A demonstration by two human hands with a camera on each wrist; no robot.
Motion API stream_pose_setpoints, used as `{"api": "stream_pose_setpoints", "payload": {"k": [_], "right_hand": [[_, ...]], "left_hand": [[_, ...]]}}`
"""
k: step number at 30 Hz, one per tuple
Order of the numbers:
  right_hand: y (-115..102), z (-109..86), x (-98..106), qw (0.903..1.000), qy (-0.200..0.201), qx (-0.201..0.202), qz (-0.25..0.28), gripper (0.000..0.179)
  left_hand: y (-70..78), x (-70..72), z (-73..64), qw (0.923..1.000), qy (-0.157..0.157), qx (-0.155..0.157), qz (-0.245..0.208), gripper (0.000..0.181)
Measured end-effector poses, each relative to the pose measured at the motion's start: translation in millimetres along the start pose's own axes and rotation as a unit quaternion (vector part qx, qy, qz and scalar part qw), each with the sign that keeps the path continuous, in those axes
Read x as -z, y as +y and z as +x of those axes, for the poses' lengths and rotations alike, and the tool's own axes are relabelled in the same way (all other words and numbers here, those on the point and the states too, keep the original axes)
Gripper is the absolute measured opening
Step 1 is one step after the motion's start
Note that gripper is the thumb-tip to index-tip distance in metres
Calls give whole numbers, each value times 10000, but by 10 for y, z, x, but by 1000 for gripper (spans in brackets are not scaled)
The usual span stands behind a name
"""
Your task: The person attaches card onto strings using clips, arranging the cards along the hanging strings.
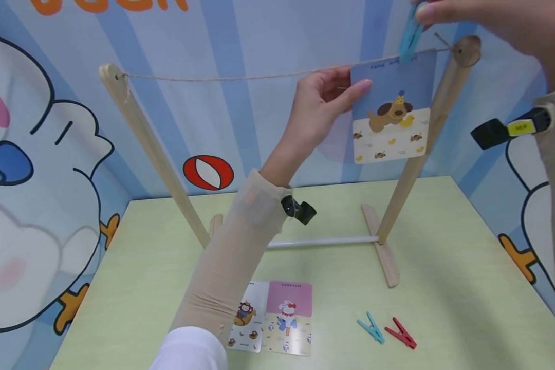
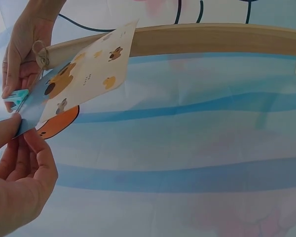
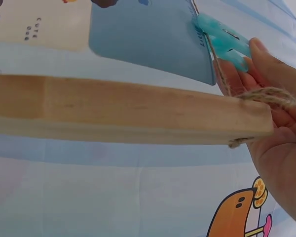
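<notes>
A card with a brown puppy (image 1: 390, 110) hangs at the right part of a twine line (image 1: 203, 79). My left hand (image 1: 321, 103) pinches the card's left edge between thumb and fingers, just under the twine. At the card's top edge, my right hand (image 1: 485, 25) pinches a light-blue clothespin (image 1: 411, 36); its jaws sit over the card and the twine. In the right wrist view the clothespin (image 3: 224, 39) lies across the twine, with the thumb of the right hand (image 3: 278, 98) on its end. The left wrist view shows the left hand (image 2: 24, 182) on the card's corner.
The twine spans two wooden posts (image 1: 154, 154) joined below by a white rod (image 1: 324, 242). Two cards, one with a pink top (image 1: 289, 318) and one with a monkey (image 1: 247, 316), lie on the table (image 1: 467, 308). Blue (image 1: 371, 328) and red (image 1: 401, 334) clothespins lie to their right.
</notes>
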State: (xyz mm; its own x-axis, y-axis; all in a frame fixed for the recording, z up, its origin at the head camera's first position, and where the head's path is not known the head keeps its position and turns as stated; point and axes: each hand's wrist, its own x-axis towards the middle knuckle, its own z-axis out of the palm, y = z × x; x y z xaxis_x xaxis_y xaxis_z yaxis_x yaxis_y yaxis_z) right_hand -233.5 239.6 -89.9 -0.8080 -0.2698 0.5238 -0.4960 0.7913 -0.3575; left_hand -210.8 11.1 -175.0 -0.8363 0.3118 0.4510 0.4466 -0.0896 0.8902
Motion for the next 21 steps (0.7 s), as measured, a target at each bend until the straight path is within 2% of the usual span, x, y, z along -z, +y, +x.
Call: {"api": "stream_pose_setpoints", "payload": {"k": [8, 14, 21], "right_hand": [[58, 20, -22, 9989, -384, 255, 101, 29], [69, 29, -45, 9969, -650, -69, 431, 30], [78, -5, -44, 9942, -681, -414, 723, 33]], "left_hand": [[7, -10, 1, 9999, -32, -112, -38, 29], [23, -15, 7, 10000, 9, -93, -28, 30], [20, -30, 3, 9998, -14, -182, -122, 27]]}}
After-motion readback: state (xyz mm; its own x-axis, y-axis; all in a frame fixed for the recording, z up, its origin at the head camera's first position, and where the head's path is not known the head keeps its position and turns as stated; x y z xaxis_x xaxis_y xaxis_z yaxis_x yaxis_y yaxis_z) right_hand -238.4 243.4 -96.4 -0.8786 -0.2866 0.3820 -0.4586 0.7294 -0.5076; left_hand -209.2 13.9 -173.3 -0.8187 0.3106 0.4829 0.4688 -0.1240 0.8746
